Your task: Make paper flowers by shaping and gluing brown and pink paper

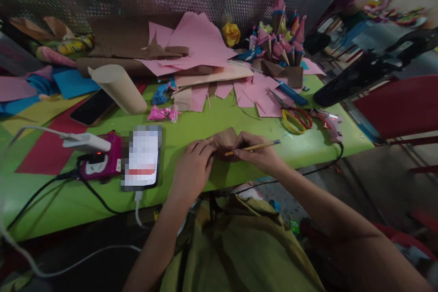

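Note:
At the front of the green table (185, 134), my left hand (195, 164) has its fingers closed on the left side of a small piece of brown paper (224, 139). A slim yellow-brown pencil (260, 146) sticks out of my right hand (260, 157), whose fingers are pinched round it at the paper's right edge. The pencil lies nearly level, its dark end pointing right and its tip over the paper. Some of the paper is hidden behind my fingers.
Left of my hands are a phone (142, 159) on a cable, a magenta power strip (101, 159) and a paper roll (118, 89). Scissors (294, 116), a glue gun (330, 125) and pink paper sheets (195, 45) lie beyond. Paper flowers (278, 41) stand at the back.

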Available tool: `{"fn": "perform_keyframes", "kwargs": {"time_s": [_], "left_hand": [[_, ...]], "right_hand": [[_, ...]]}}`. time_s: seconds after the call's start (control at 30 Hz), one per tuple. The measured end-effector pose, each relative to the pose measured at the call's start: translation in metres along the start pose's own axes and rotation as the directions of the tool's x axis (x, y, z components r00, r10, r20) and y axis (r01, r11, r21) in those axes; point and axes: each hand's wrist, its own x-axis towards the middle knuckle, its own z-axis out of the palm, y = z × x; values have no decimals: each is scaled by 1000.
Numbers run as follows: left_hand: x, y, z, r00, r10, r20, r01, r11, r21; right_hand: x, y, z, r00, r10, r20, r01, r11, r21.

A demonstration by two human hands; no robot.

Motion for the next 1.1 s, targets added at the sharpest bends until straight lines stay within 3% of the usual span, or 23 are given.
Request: {"fn": "perform_keyframes", "kwargs": {"time_s": [0.4,0.57,0.77,1.1], "left_hand": [[-1,-1,2,1000,-3,20,2,1000,9],[-1,-1,2,1000,0,21,0,1000,22],[-1,-1,1,1000,-5,9,5,1000,22],[-2,-1,1,1000,10,-21,-9,1000,16]], "right_hand": [[-7,-3,-1,999,39,27,-40,999,29],[7,-1,3,997,27,-74,-18,993,120],[30,10,7,985,-38,-170,50,996,72],[36,13,9,985,-65,-163,67,998,3]]}}
